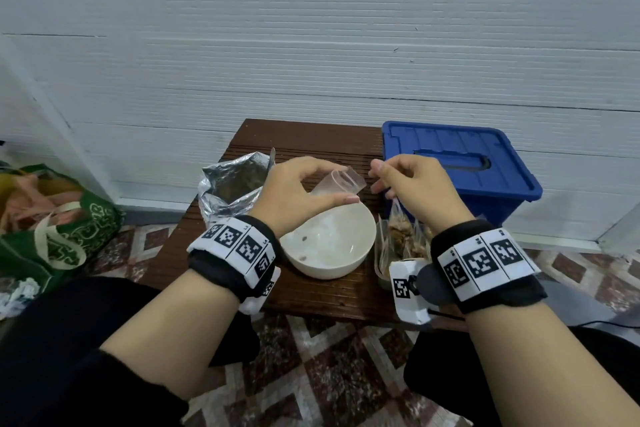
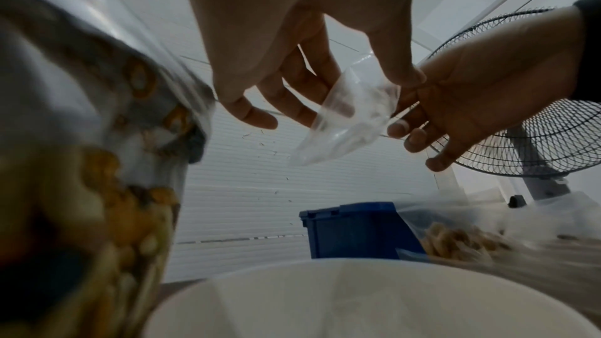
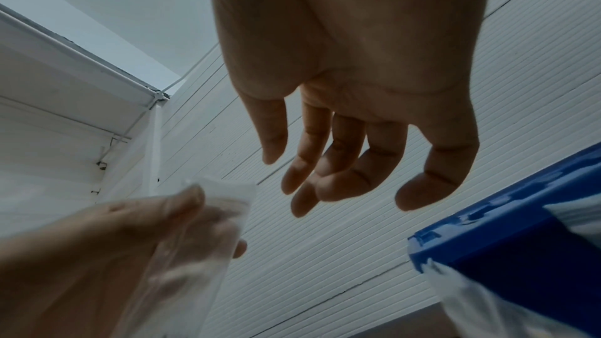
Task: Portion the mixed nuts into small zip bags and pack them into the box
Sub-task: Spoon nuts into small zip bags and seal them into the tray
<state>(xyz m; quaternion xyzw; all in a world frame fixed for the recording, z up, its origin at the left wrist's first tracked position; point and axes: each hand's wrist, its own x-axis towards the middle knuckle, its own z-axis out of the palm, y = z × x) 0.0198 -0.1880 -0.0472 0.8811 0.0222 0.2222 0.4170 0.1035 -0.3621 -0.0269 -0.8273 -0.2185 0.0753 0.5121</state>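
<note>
Foil nut bag [image 1: 232, 184] stands open at the table's [image 1: 311, 295] left edge. Left hand [image 1: 294, 191] pinches an empty zip bag [image 1: 341, 182] above the white bowl [image 1: 329, 246]. Right hand [image 1: 412, 184], fingers loosely spread, holds nothing. Filled bags [image 1: 401, 236] lie at the right edge, beside the closed blue box [image 1: 460, 166].

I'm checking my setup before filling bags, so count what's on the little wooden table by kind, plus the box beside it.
Foil nut bag: 1
White bowl: 1
Empty zip bag held by left hand: 1
Clear container of filled nut bags: 1
Blue box: 1
Total: 5
</note>
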